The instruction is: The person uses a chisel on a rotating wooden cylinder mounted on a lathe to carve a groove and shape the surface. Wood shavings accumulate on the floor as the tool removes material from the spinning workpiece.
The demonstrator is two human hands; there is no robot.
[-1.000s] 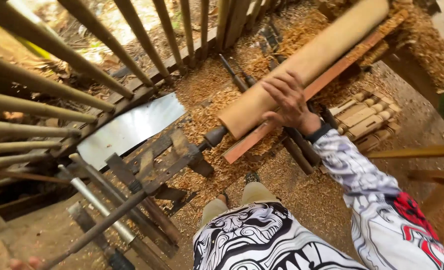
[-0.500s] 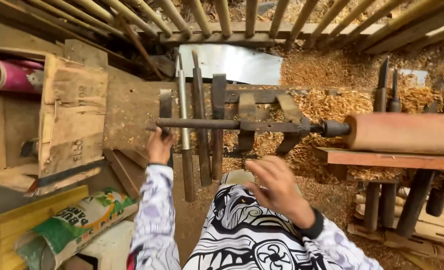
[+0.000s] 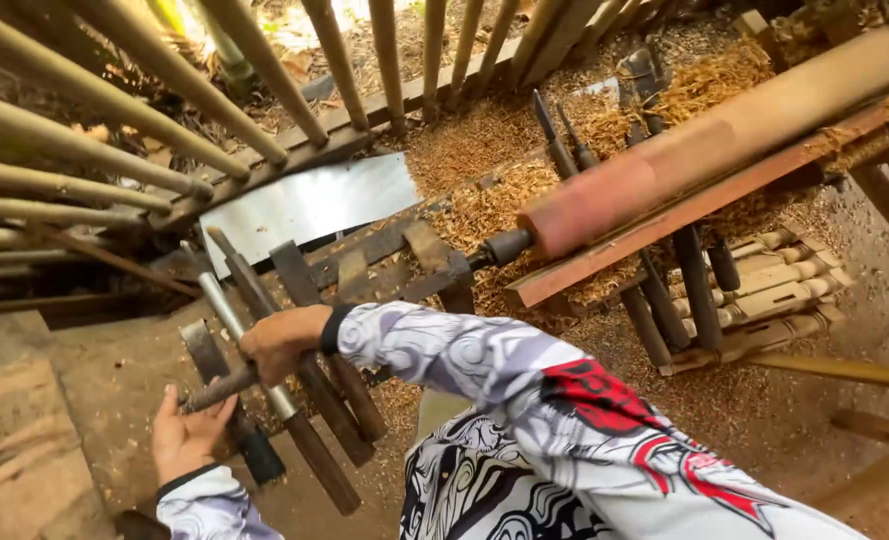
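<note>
R hand (image 3: 282, 342) fisted on rusty rod (image 3: 219, 388), L hand (image 3: 189, 432) cupped under its end, 8 o'clock. Log (image 3: 704, 145) at 2 o'clock mounted, smooth, w/ shavings (image 3: 484, 205) below; turning looks mostly done.

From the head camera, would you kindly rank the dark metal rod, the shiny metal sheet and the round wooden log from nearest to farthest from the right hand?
1. Dark metal rod: gripped by the right hand, lower left.
2. Shiny metal sheet: flat on the ground above the hand, beside the fence.
3. Round wooden log: mounted on the lathe, upper right.
</note>
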